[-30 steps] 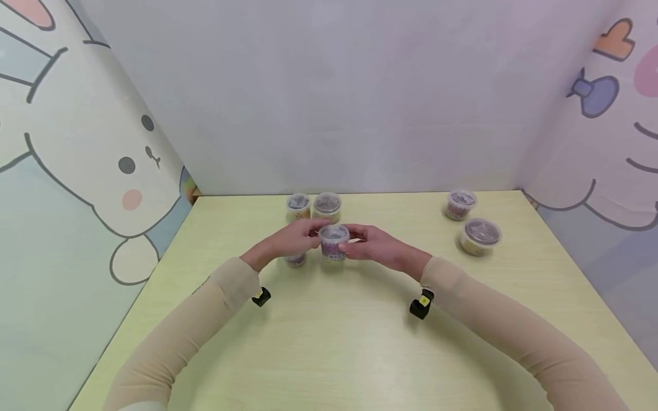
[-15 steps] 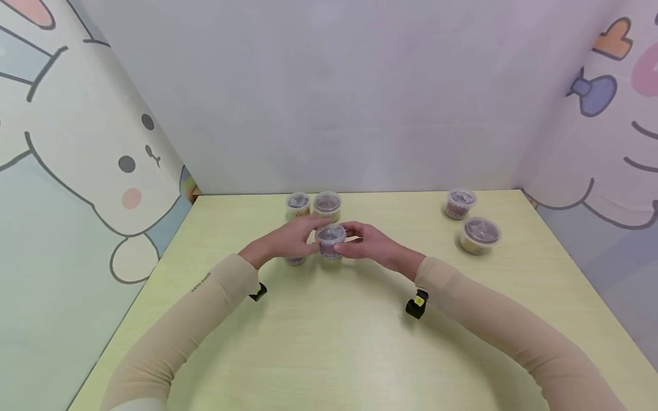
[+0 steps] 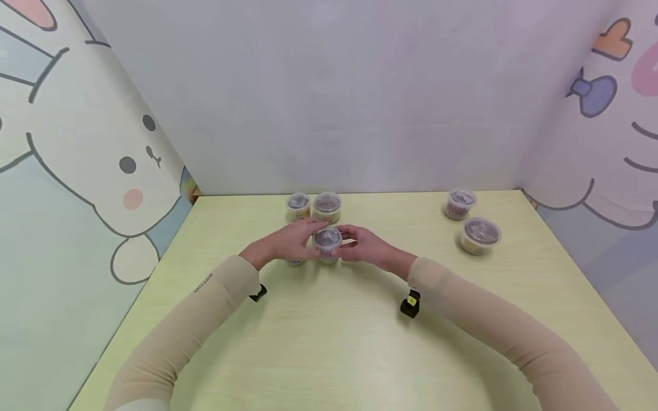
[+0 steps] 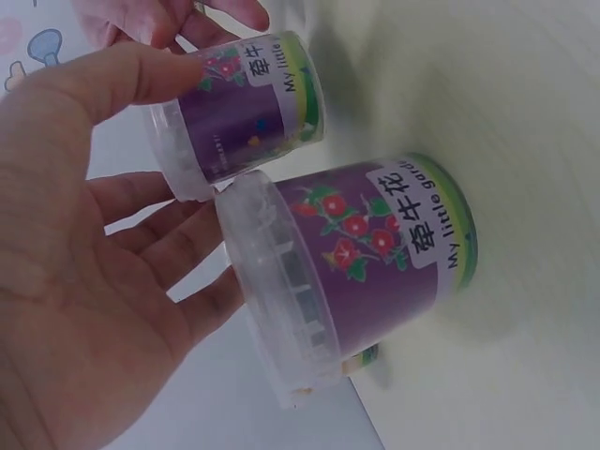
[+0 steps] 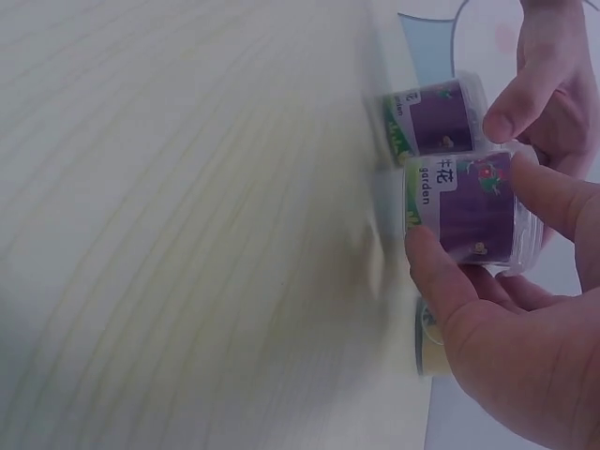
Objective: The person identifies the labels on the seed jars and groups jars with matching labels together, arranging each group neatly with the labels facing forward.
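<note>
Both hands are at a small lidded purple cup (image 3: 327,240), its clear lid facing up, near the table's back. My left hand (image 3: 288,240) holds its left side, with the thumb across the near side and the fingers behind. From the right, my right hand (image 3: 370,246) grips the same cup between thumb and fingers. Red flowers and "My little garden" mark its label. A matching purple cup (image 4: 366,253) stands close beside it, mostly hidden under my left hand in the head view. Whether the held cup touches the table I cannot tell.
Two lidded cups, one left (image 3: 298,206) and one wider (image 3: 327,206), stand behind the hands. At the right are a purple cup (image 3: 460,204) and a wider yellowish cup (image 3: 480,235). A pale wall (image 3: 360,103) bounds the light wooden table (image 3: 339,342) at the back.
The held cup has shifted slightly left, toward the neighbouring purple cup, and the right hand has moved left with it. The left hand stays nearly in place; the other cups have not moved.
</note>
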A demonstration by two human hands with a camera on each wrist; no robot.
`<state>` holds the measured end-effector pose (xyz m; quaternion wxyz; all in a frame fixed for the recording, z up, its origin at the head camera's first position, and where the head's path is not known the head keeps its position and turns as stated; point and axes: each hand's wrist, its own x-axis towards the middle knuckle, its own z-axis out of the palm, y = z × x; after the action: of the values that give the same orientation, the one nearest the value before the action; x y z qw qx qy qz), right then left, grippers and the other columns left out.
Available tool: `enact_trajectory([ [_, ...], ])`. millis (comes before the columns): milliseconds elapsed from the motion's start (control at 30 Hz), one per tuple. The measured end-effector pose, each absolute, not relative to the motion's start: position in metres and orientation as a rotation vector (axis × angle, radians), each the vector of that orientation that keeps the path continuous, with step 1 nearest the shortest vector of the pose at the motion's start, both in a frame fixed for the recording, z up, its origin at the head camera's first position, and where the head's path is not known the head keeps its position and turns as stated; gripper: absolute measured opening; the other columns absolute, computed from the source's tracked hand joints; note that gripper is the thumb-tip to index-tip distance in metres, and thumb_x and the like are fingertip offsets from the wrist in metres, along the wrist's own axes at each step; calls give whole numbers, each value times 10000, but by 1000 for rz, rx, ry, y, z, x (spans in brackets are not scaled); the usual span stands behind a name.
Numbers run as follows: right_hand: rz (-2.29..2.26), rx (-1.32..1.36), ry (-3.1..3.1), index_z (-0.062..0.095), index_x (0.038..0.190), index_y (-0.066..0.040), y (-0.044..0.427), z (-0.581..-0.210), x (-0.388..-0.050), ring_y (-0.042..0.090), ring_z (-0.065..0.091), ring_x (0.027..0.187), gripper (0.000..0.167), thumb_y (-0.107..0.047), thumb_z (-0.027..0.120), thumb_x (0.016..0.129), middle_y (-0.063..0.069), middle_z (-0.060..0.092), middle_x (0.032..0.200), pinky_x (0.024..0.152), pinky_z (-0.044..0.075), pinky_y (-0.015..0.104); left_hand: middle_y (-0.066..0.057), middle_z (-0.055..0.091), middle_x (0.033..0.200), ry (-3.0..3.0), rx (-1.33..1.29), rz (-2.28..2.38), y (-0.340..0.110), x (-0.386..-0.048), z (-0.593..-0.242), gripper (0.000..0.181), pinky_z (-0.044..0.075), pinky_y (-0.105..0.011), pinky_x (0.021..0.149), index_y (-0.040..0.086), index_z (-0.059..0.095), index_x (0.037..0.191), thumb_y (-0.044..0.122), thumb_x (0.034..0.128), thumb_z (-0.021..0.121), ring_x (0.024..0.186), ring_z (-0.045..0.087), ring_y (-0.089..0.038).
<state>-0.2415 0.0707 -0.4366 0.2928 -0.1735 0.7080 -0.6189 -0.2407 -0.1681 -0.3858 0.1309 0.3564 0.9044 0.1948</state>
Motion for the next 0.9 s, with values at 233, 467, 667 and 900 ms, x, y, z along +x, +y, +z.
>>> enact_trajectory([
  [233, -1643, -444, 1881, 373, 1546, -63, 67, -440, -242, 309, 569, 1258, 641, -103, 677, 984, 169, 464, 1484, 983, 523, 430, -219, 485, 1460, 2660, 1012, 534, -167, -239, -387, 757, 410, -466, 1099, -71, 414, 1496, 217, 889, 763, 1313, 504, -332],
  [467, -1622, -459, 1928, 365, 1550, -52, 63, -443, -243, 311, 572, 1250, 629, -112, 658, 997, 181, 459, 1491, 969, 532, 436, -222, 449, 1499, 2669, 991, 483, -169, -242, -391, 771, 401, -467, 1111, -67, 406, 1501, 208, 886, 782, 1333, 492, -339],
  [667, -1616, -405, 1967, 386, 1542, -52, 58, -440, -242, 326, 567, 1258, 587, -150, 630, 1018, 189, 453, 1494, 971, 530, 440, -221, 481, 1469, 2666, 990, 447, -169, -244, -388, 751, 409, -459, 1104, -69, 426, 1487, 234, 895, 775, 1320, 502, -335],
  [900, -1570, -425, 2026, 403, 1531, -35, 56, -437, -241, 323, 578, 1242, 564, -178, 617, 1030, 193, 470, 1479, 937, 549, 443, -159, 559, 1412, 2644, 981, 402, -167, -245, -382, 650, 424, -449, 1081, 4, 506, 1453, 305, 930, 744, 1292, 523, -299],
])
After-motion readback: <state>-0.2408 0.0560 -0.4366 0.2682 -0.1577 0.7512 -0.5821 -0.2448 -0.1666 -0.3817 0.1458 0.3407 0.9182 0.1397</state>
